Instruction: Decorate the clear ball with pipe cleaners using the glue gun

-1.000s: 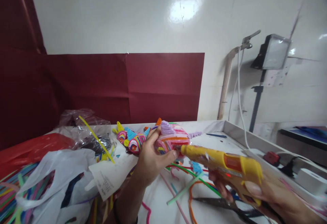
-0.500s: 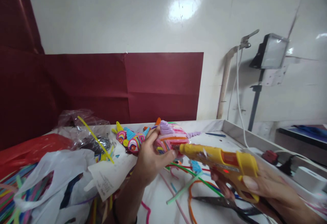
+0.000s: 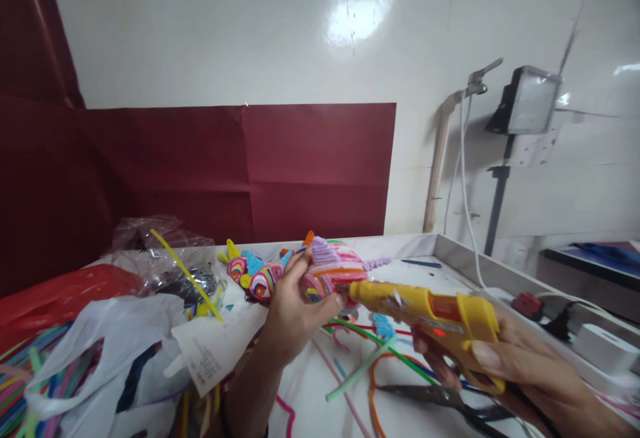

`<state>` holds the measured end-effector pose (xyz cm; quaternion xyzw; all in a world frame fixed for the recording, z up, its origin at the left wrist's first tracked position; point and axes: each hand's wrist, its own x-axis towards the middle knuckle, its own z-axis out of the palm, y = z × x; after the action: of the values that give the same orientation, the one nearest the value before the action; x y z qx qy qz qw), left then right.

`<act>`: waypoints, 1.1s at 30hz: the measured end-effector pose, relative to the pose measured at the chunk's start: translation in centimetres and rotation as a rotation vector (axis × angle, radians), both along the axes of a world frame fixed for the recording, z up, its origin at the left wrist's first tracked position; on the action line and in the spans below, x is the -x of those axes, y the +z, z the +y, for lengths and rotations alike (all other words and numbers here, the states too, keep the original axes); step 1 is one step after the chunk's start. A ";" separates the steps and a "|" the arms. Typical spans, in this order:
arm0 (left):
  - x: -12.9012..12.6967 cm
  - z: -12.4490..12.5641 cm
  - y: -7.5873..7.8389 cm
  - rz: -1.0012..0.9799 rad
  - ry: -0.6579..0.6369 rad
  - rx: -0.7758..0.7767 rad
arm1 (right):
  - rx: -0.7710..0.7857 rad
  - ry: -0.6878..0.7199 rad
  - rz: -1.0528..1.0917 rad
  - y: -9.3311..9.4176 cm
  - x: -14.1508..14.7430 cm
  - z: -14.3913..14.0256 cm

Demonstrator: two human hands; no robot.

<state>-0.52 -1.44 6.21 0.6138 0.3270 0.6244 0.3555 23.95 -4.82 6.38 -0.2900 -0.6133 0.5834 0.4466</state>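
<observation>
My left hand (image 3: 300,308) is closed around a striped pink, orange and lilac pipe-cleaner figure (image 3: 337,266), with the thumb along its lower side. A lilac pointed piece stands up on the figure and a twisted lilac tail sticks out to the right. In my right hand (image 3: 515,361) is a yellow glue gun (image 3: 425,308), its red light lit. The gun's nozzle points left and meets the figure's underside near my left thumb; whether it touches is hard to tell. Behind my left hand lie other colourful pipe-cleaner figures (image 3: 263,278).
Black-handled scissors (image 3: 425,395) and loose pipe cleaners (image 3: 357,375) lie on the white table. White and red plastic bags (image 3: 100,331), a paper card (image 3: 210,351) and a pipe-cleaner bundle are at left. A white adapter (image 3: 605,348) and cables sit along the right edge.
Both hands, the figure and the glue gun hold nearly the same pose. The whole view has shifted very slightly.
</observation>
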 end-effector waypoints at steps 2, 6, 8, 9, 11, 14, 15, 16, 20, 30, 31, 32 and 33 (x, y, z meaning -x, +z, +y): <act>-0.1 0.0 0.1 -0.002 -0.003 -0.001 | -0.019 0.018 -0.019 0.0 0.0 -0.1; -0.1 -0.1 0.1 0.003 -0.014 0.011 | -0.068 0.031 -0.066 -0.3 -0.3 0.1; -0.1 -0.1 0.1 0.013 -0.014 0.010 | -0.078 0.056 -0.073 -0.6 -0.5 0.4; -0.1 -0.1 0.1 0.022 -0.015 0.004 | -0.084 0.075 -0.074 -0.8 -0.5 0.6; 0.0 -0.2 0.1 0.048 -0.021 -0.012 | -0.101 0.101 -0.058 -1.1 -0.7 0.9; 0.0 -0.1 0.1 0.063 -0.032 -0.017 | -0.088 0.098 -0.020 -1.3 -0.5 1.0; 0.0 -0.1 0.1 0.063 -0.032 -0.013 | -0.076 0.096 -0.005 -1.3 -0.4 0.9; 0.0 0.0 0.1 0.060 -0.032 -0.008 | -0.065 0.096 0.006 -1.2 -0.3 0.7; -0.1 0.1 -0.1 0.030 -0.037 0.012 | -0.069 0.058 0.002 -0.6 0.0 0.0; -0.3 0.0 -0.3 -0.159 -0.213 0.139 | -0.268 -0.005 -0.137 -0.8 -0.8 0.2; -0.4 0.0 -0.4 -0.197 -0.222 0.157 | -0.340 -0.046 -0.192 -1.2 -1.0 0.1; -0.4 0.0 -0.4 -0.229 -0.225 0.174 | -0.420 -0.096 -0.238 -1.7 -1.3 0.0; -0.4 0.1 -0.4 -0.256 -0.222 0.191 | -0.498 -0.173 -0.266 -2.4 -1.6 -0.2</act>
<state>-0.13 -1.36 5.79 0.5252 0.2670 0.6206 0.5174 25.54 -5.01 3.95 -0.2969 -0.7637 0.3316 0.4676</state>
